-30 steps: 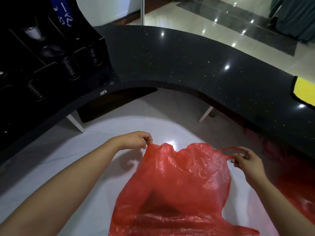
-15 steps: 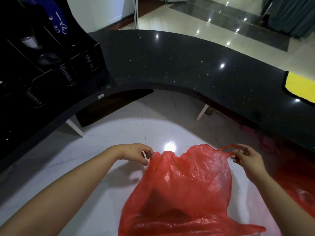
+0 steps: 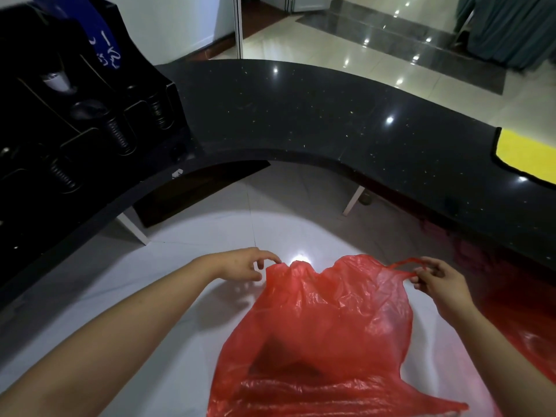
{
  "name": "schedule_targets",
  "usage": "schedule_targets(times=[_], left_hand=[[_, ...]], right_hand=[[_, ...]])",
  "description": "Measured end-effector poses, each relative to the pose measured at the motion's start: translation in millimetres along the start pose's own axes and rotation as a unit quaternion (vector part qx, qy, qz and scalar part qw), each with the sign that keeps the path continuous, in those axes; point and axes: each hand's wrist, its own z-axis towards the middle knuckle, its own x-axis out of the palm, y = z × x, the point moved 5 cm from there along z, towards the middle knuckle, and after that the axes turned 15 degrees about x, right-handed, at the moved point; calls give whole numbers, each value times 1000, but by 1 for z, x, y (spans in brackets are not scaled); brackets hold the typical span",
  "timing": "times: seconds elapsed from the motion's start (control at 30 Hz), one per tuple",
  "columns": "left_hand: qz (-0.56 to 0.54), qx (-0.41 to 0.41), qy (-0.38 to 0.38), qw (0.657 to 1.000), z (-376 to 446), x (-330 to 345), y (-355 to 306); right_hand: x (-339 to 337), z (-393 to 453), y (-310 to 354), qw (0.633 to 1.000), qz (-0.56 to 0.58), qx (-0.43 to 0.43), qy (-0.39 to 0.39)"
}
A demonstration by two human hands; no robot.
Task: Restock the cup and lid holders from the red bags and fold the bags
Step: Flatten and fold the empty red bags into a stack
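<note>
A: Nearest to us hangs the thin, translucent red plastic carrier bag [image 3: 325,332], stretched between our two hands above the pale glossy tiled floor [image 3: 168,275]. Our left hand [image 3: 240,264] pinches one top corner between thumb and forefinger; our right hand [image 3: 440,281] pinches the twisted loop handle [image 3: 404,263] the same way, its other fingers loosely curled.

B: We judge it feather-light, limp and slippery. It looks empty, so it will sag and billow unless we keep the top edge taut.

A: Then the handles and top corners are where we should hold it, bringing them together to fold.

B: Beyond the bag, the curved black speckled stone counter [image 3: 316,115] sweeps around us, polished and bare in the middle: a good flat place for pressing creases, we think.

A: On its left stands the black compartmented cup and lid holder [image 3: 99,121] with dark stacks in its slots; to the right lies a yellow cloth [image 3: 526,152].

B: Something red lies low on our right [image 3: 523,335]; we cannot tell what. Farther off, shiny tiles reflect ceiling lights.
</note>
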Motion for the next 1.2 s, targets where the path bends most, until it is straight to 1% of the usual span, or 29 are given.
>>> schedule_targets(times=[0.07, 0.13, 0.23, 0.3, 0.37, 0.47, 0.53, 0.67, 0.8, 0.87, 0.93, 1.0, 1.1, 1.2], left_hand=[[36, 16, 1, 999, 10, 11, -2], [66, 22, -16, 997, 12, 13, 0], [26, -9, -59, 998, 1, -2, 13], [-34, -38, -100, 994, -10, -17, 22], [-129, -60, -133, 981, -21, -27, 27], [-289, -47, -156, 943, -31, -35, 24], [-337, -33, -157, 928, -33, -35, 20], [-338, -34, -185, 922, -31, -33, 16], [-328, -70, -237, 912, -31, -33, 18], [-321, -97, -305, 891, -33, -36, 21], [-329, -115, -391, 852, -35, -39, 26], [-322, -130, -450, 823, -38, -41, 30], [-317, -142, -482, 805, -39, -42, 32], [-310, -139, -496, 799, -40, -47, 34]], right_hand=[[-1, 0, -1, 1000, -7, 1, -2], [-2, 1, -3, 1000, -13, 3, -7], [-10, 4, -8, 999, -12, 12, -28], [-18, 8, -14, 999, -3, 26, -48], [-24, 12, -22, 997, 2, 44, -59], [-27, 17, -30, 996, 2, 60, -63], [-28, 19, -32, 996, 6, 63, -62], [-25, 19, -28, 996, 24, 66, -55], [-25, 10, -18, 994, 66, 69, -44], [-26, 5, -15, 992, 84, 81, -44], [-28, 1, -15, 989, 101, 93, -45], [-29, 0, -17, 985, 131, 105, -33], [-34, -1, -22, 980, 148, 128, -35], [-42, 3, -29, 979, 144, 135, -48]])
